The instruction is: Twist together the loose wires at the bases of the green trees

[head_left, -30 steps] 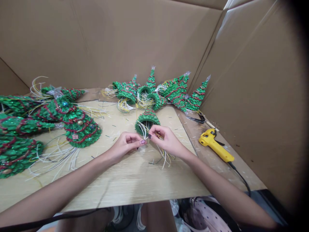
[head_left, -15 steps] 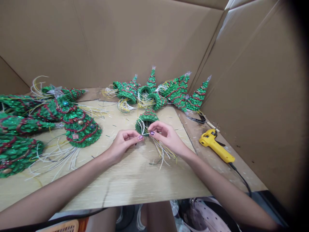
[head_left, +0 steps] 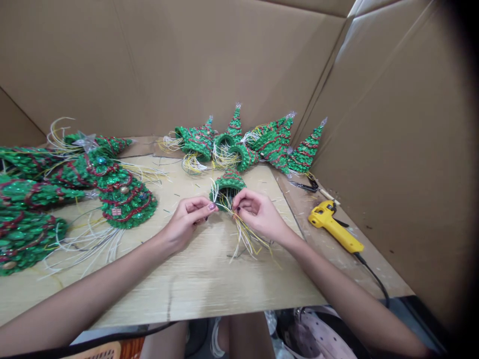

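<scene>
A small green Christmas tree lies on the table in front of me, its hollow base facing me. White and yellow wires spill out of that opening onto the wood. At the left of the base, my left hand is closed, thumb and forefinger pinched on a thin white wire. My right hand pinches some of the wires at the right side of the base; its fingertips partly hide them.
Several decorated trees with loose wires lie at the left, including an upright one. More trees stand along the cardboard wall. A yellow glue gun, its cord, and pliers lie on the right.
My hands have drawn apart a little, the left one moving slightly left. The wires hanging from the base have shifted, and my right fingers have curled inward.
</scene>
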Demonstrator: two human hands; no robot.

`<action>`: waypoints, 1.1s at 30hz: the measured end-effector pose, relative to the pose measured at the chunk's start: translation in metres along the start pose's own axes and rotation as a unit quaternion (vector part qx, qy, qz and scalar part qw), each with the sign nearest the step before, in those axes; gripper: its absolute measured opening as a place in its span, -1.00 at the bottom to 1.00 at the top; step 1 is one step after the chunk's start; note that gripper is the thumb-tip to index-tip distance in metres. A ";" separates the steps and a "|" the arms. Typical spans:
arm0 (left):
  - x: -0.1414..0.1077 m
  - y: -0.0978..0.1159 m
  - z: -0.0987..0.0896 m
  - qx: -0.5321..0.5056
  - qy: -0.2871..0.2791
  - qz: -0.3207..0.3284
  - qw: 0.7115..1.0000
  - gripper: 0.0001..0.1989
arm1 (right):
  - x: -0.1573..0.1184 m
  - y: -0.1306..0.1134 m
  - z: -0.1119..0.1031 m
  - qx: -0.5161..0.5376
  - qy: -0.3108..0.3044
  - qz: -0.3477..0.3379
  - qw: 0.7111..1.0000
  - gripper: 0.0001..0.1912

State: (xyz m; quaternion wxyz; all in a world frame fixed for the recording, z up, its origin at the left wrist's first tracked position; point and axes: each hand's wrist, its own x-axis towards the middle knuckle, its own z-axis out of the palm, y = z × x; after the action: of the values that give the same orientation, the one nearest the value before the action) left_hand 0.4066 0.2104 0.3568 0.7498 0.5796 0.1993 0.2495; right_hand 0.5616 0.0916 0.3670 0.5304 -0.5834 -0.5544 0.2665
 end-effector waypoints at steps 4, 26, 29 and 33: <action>0.000 0.004 -0.003 -0.063 -0.001 -0.004 0.998 -0.82 | -0.001 0.000 0.001 -0.042 -0.034 -0.024 0.998 -0.87; 0.003 0.007 -0.005 -0.060 0.003 -0.015 0.998 -0.83 | -0.001 0.006 0.003 -0.230 -0.087 -0.150 0.958 -0.83; 0.003 0.003 -0.005 -0.010 0.005 -0.012 1.000 -0.82 | -0.001 0.007 0.002 -0.236 -0.080 -0.169 0.954 -0.82; 0.003 0.000 -0.006 0.025 0.000 -0.011 1.000 -0.81 | 0.000 0.007 0.002 -0.241 -0.083 -0.168 0.952 -0.82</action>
State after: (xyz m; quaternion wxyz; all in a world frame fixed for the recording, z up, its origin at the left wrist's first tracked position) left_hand 0.4052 0.2164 0.3550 0.7375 0.5962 0.2119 0.2361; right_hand 0.5630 0.0935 0.3599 0.3627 -0.5681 -0.7344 0.0796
